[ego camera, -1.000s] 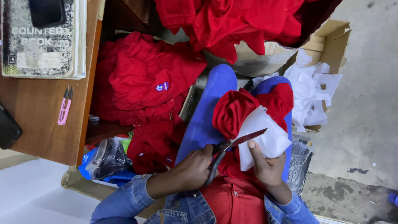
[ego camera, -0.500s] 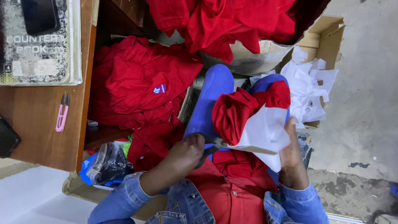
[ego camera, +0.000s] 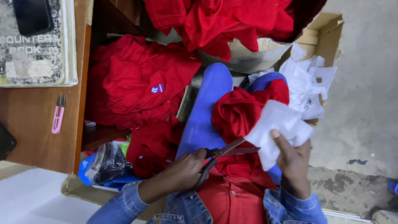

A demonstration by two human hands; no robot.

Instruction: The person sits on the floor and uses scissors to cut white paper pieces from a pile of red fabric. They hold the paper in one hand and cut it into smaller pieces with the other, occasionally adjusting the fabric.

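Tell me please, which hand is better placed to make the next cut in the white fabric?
The left hand. It grips the scissors, and their open blades already point at the edge of the white fabric. The right hand is busy holding that fabric up over the red garment, thumb on top.

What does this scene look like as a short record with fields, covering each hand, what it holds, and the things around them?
left hand: left hand grips black-handled scissors, blades open at the edge of the white fabric
right hand: right hand holds white fabric piece, thumb on top
lap: red garment bunched over the blue-clad legs
desk: wooden desk with pink thread snips and a notebook
box: cardboard box with white fabric scraps
shelf: red shirts piled
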